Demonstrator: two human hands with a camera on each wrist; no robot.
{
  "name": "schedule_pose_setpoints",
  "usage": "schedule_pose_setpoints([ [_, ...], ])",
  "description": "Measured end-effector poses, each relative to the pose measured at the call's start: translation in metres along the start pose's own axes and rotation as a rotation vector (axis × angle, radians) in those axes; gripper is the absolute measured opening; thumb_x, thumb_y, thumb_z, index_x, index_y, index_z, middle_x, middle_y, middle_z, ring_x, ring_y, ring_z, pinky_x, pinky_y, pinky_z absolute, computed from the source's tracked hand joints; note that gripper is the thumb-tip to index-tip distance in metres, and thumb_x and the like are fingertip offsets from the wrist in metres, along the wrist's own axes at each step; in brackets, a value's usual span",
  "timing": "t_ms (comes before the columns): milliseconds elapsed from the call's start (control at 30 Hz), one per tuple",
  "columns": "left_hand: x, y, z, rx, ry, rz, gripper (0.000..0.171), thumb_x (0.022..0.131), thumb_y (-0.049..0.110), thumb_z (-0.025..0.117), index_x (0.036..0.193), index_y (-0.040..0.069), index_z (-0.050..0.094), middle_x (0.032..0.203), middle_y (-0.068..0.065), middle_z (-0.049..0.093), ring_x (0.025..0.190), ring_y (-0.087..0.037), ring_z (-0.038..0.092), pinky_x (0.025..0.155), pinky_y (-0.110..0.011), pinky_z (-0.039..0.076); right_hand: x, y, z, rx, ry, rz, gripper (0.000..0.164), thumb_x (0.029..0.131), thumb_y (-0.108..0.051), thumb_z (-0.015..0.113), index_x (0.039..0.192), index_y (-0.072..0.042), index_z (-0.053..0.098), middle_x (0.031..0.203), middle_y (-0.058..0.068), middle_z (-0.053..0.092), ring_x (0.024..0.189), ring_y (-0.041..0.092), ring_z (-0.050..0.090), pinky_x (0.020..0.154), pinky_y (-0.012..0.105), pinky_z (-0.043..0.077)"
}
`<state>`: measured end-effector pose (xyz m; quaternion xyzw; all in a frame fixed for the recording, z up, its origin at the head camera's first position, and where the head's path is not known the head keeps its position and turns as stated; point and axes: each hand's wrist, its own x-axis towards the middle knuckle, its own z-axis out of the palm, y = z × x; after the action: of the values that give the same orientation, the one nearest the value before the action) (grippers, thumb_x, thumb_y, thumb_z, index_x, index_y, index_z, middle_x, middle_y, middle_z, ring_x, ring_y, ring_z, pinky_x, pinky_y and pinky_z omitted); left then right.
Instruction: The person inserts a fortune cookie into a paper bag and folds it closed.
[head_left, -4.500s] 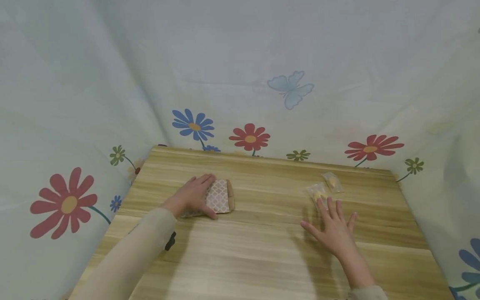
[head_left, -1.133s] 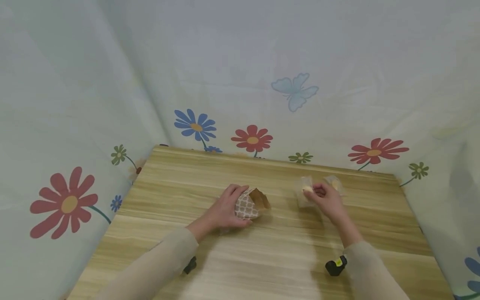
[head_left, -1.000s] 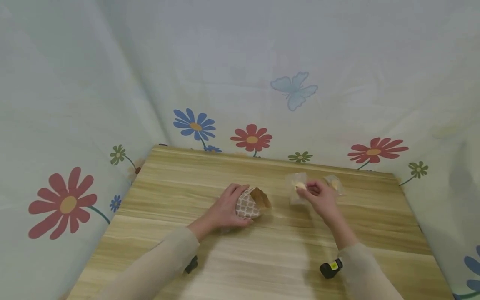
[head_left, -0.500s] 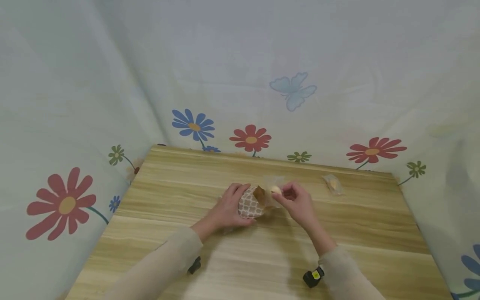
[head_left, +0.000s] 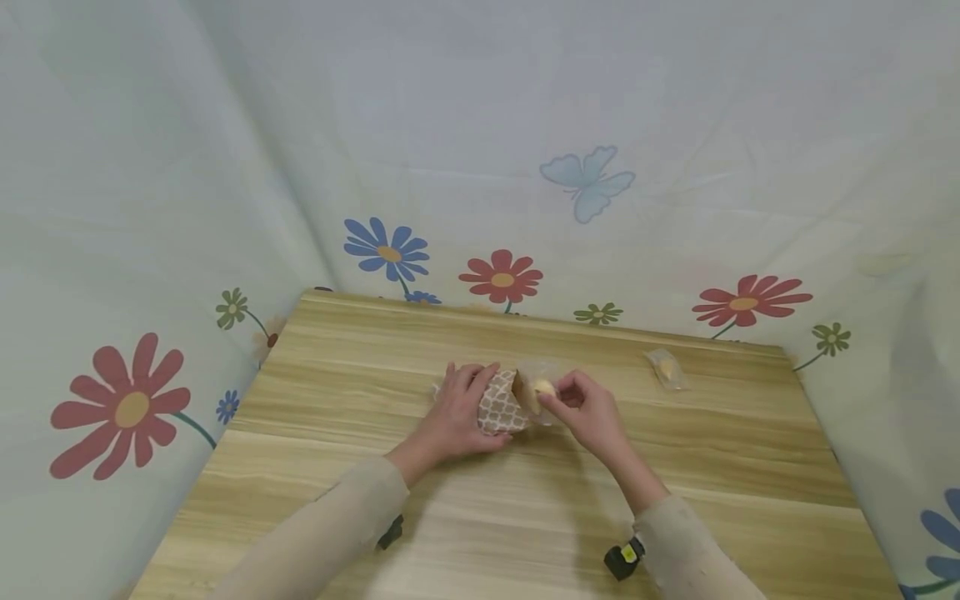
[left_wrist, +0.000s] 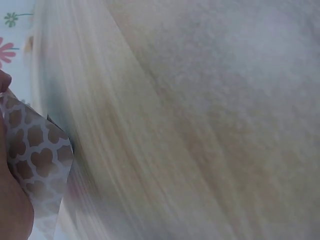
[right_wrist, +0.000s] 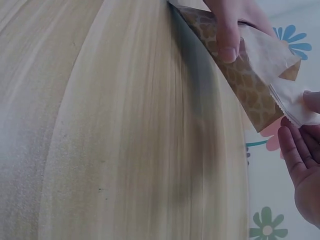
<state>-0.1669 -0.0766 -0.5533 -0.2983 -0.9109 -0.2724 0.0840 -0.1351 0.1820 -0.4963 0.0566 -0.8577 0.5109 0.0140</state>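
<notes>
A small paper bag with a white lattice pattern on tan lies tilted up on the table, its mouth facing right. My left hand grips it from the left, thumb on the near side and fingers over the far side. Between thumb and fingers my right hand pinches a clear packet with a pale yellow piece inside, right at the bag's mouth. In the right wrist view the packet's serrated edge overlaps the bag's opening; how far it reaches inside is hidden. The left wrist view shows only the bag's patterned side.
Another clear packet with a pale yellow piece lies on the wood-grain table toward the back right. A flower-printed cloth stands around the back and sides. Dark wrist devices sit under both sleeves.
My left hand has lifted the flat bag and brought it right, its mouth spread. My right hand has picked up the nearer packet and carried it left to the bag's mouth.
</notes>
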Motion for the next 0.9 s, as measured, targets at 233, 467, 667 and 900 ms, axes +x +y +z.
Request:
schedule_pose_setpoints([
  [233, 0.0, -0.001, 0.003, 0.031, 0.023, 0.006, 0.119, 0.071, 0.06, 0.093, 0.164, 0.014, 0.035, 0.146, -0.014, 0.047, 0.136, -0.031, 0.048, 0.127, -0.068, 0.017, -0.001, 0.003, 0.003, 0.001, -0.004, 0.014, 0.024, 0.094, -0.023, 0.085, 0.101, -0.005, 0.069, 0.097, 0.009, 0.076, 0.088, 0.02, 0.074, 0.078, 0.027, 0.061],
  [467, 0.0, -0.002, 0.004, 0.035, 0.03, 0.007, 0.121, 0.069, 0.062, 0.093, 0.164, 0.015, 0.034, 0.146, -0.015, 0.046, 0.136, -0.031, 0.047, 0.127, -0.069, 0.017, -0.002, 0.006, 0.003, -0.007, -0.006, 0.025, 0.022, 0.095, -0.022, 0.084, 0.095, -0.006, 0.069, 0.092, 0.005, 0.075, 0.085, 0.016, 0.073, 0.075, 0.024, 0.059],
  [667, -0.001, 0.0, 0.004, 0.05, 0.033, 0.01, 0.123, 0.067, 0.061, 0.094, 0.164, 0.015, 0.034, 0.146, -0.016, 0.045, 0.137, -0.032, 0.047, 0.126, -0.07, 0.017, 0.001, 0.007, 0.001, -0.04, -0.041, 0.035, 0.021, 0.095, -0.023, 0.084, 0.095, -0.007, 0.07, 0.092, 0.005, 0.075, 0.085, 0.015, 0.072, 0.075, 0.025, 0.059],
  [900, 0.001, 0.004, 0.004, 0.057, -0.006, 0.004, 0.123, 0.071, 0.065, 0.091, 0.166, 0.015, 0.031, 0.15, -0.015, 0.042, 0.139, -0.031, 0.045, 0.127, -0.068, 0.015, 0.01, 0.0, 0.0, -0.073, -0.115, 0.004, 0.02, 0.097, -0.023, 0.081, 0.101, -0.006, 0.073, 0.094, 0.005, 0.077, 0.084, 0.015, 0.071, 0.075, 0.026, 0.059],
])
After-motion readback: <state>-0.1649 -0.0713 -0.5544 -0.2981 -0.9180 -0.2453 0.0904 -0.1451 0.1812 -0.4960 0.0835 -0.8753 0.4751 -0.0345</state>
